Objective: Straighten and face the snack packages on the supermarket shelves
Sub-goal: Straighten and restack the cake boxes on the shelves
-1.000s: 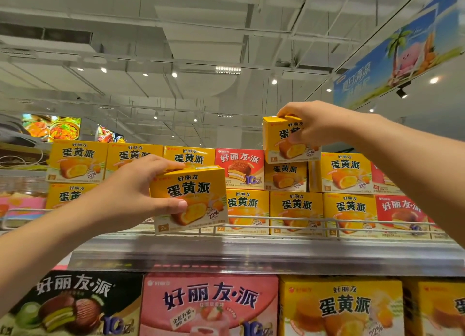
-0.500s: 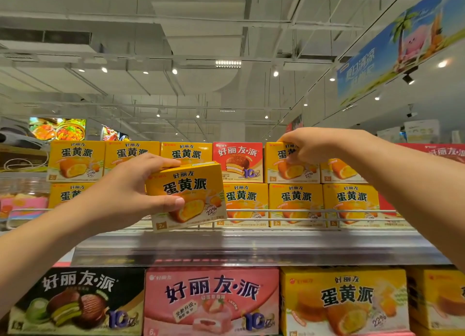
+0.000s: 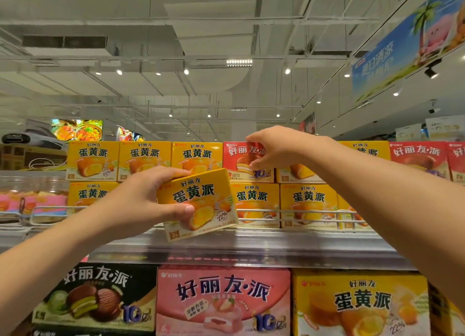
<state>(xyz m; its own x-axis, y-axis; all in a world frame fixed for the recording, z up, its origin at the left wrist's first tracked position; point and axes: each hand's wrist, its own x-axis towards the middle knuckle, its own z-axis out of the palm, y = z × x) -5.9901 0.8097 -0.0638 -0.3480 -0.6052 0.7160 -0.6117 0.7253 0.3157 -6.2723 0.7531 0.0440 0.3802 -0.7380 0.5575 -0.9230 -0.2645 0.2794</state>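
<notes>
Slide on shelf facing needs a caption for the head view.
Left hand holds a tilted yellow box at the top shelf; right hand reaches to the red box.

The scene is bright and evenly lit from above by small round spotlights and a grid lamp on the white ceiling, which reads slightly washed out. The lamps bloom into soft halos. Shadows are weak; a dim band lies under the shelf edge, whose metal face carries smeared reflections. Box fronts show a mild sheen. Wide-angle distortion bends the ceiling lines and stretches the banner and both forearms toward the frame edges. The far background and corners look soft, and fine print on the boxes blurs.
</notes>
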